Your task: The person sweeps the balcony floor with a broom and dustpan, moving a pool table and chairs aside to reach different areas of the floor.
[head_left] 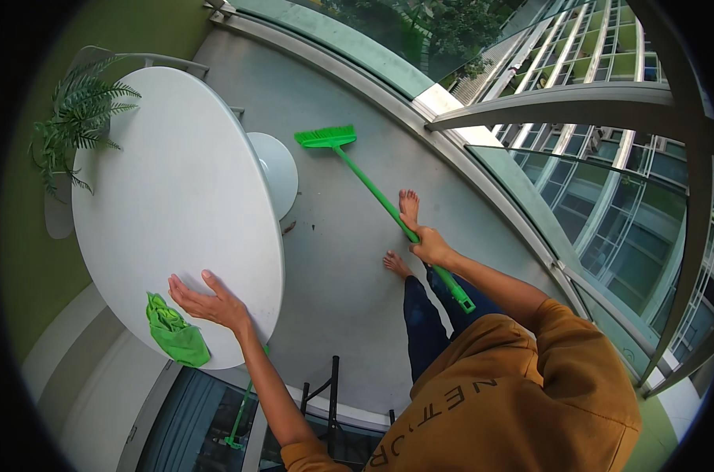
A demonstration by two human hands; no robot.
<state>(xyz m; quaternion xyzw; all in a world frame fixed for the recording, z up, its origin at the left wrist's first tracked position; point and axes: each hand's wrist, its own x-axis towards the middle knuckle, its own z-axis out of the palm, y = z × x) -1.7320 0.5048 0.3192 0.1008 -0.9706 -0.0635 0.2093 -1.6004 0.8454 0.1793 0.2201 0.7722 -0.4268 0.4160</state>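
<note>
My right hand (432,246) is closed around the handle of a green broom (373,187). The broom slants across the grey floor (333,283), its bristle head at the far end and its handle's hanging end beside my thigh. Over the near part of a white oval table (180,177), my left hand (212,302) has its fingers apart and holds nothing. Whether it touches the tabletop I cannot tell. Just beside that hand a crumpled green cloth (178,333) lies at the table's edge.
A potted fern (88,112) leans over the table's far left side. Below the table shows its round white base (277,174), with bits of debris (289,228) nearby. A glass balustrade (380,65) runs along the right. Black metal legs (333,389) stand near the glass door (183,419).
</note>
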